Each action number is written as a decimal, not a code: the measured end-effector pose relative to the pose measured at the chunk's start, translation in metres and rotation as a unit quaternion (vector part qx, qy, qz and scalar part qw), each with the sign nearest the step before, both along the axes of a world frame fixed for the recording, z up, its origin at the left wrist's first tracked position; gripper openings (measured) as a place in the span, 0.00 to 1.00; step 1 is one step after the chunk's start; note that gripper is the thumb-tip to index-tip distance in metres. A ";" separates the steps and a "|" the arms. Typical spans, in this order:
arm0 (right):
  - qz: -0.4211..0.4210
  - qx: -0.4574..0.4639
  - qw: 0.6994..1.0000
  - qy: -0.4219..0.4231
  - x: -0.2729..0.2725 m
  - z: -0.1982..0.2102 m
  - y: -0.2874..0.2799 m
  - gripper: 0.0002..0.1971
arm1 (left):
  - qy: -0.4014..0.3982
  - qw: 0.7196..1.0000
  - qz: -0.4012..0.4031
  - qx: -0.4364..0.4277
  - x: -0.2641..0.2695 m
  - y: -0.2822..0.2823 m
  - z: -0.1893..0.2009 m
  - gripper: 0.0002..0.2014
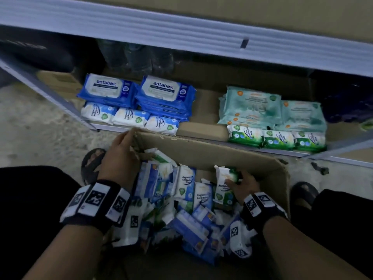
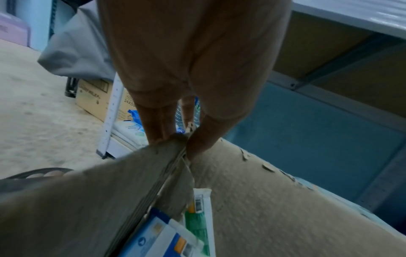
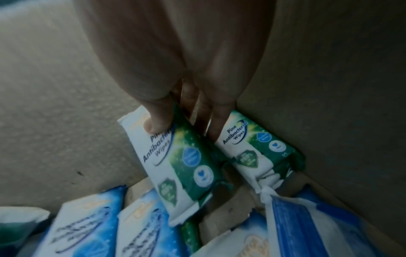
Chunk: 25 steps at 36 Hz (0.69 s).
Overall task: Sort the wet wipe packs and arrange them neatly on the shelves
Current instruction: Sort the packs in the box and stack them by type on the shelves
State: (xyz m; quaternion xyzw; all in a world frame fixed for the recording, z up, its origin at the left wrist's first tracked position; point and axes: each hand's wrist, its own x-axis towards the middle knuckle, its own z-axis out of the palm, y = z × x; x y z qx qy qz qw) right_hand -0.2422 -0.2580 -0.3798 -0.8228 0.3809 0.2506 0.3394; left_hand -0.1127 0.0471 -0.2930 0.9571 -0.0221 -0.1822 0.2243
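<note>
The shelf (image 1: 201, 136) runs across the upper half of the head view, its lowest board lined with cardboard and carrying sorted packs. Below it, filling the centre and lower part of the frame, stands the open cardboard box (image 1: 201, 152), holding a loose jumble of wet wipe packs (image 1: 187, 225), mostly blue and white with some green. On the shelf, at upper left of centre, two stacks of blue antabax packs (image 1: 165, 93) lie side by side, with a row of three small blue-and-white packs (image 1: 131, 118) just in front of them. At upper right, pale teal packs (image 1: 252, 104) are stacked, with a row of three small green packs (image 1: 278, 139) in front. The left hand (image 1: 121, 156) grasps the box's far left corner: in the left wrist view its fingers (image 2: 158, 125) lie outside the wall and the thumb inside, pinching the torn rim. The right hand (image 1: 242, 186), inside the box near its right wall, grips a green pine pack (image 3: 186, 165) with the thumb pressed on its printed face, while the fingertips (image 3: 219, 125) touch a second green pine pack (image 3: 259, 147) lying against the wall. A sandalled foot (image 1: 92, 162) rests on the floor left of the box.
</note>
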 end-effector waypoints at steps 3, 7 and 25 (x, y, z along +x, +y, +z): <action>0.006 0.012 0.999 0.029 0.001 -0.011 -0.002 0.28 | 0.003 0.999 0.024 -0.022 0.003 0.010 -0.005 0.36; 0.017 -0.008 0.999 0.039 -0.009 -0.028 0.001 0.25 | 0.017 0.997 0.032 -0.069 0.008 0.017 -0.008 0.27; 0.178 -0.137 0.973 0.056 -0.029 -0.039 0.027 0.29 | 0.008 0.994 0.049 -0.097 0.006 0.017 -0.009 0.26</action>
